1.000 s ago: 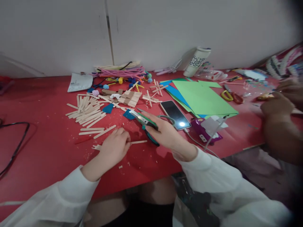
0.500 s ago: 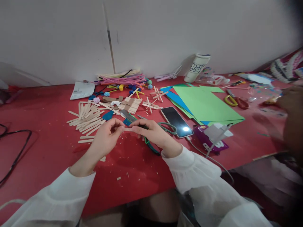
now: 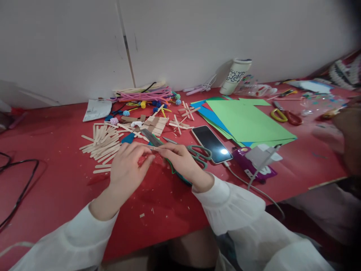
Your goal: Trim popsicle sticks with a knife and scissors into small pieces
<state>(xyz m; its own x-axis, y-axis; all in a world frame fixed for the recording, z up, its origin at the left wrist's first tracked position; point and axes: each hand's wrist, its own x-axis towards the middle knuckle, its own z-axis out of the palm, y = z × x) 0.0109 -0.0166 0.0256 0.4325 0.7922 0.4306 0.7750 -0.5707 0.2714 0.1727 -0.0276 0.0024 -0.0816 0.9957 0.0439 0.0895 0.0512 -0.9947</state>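
My left hand [image 3: 126, 167] and my right hand [image 3: 180, 162] meet above the red table [image 3: 56, 124]. Between their fingertips they pinch a short wooden craft stick [image 3: 156, 149], most of it hidden by the fingers. My right hand is also closed round a green utility knife [image 3: 150, 137], whose grey blade end points up and left past the fingertips. Both hands are closed and raised just off the table.
A pile of craft sticks [image 3: 103, 141] lies left, with glued stick pieces [image 3: 154, 125] behind. Grey scissors [image 3: 199, 152], a phone [image 3: 212, 139], green paper [image 3: 245, 120] and a purple device [image 3: 254, 163] lie right. Another person's hand [image 3: 348, 128] is far right. A black cable [image 3: 17, 177] lies left.
My left hand lifted the stick off the table and both hands came together around it. The knife stayed in my right hand, and the hands closed in tighter.
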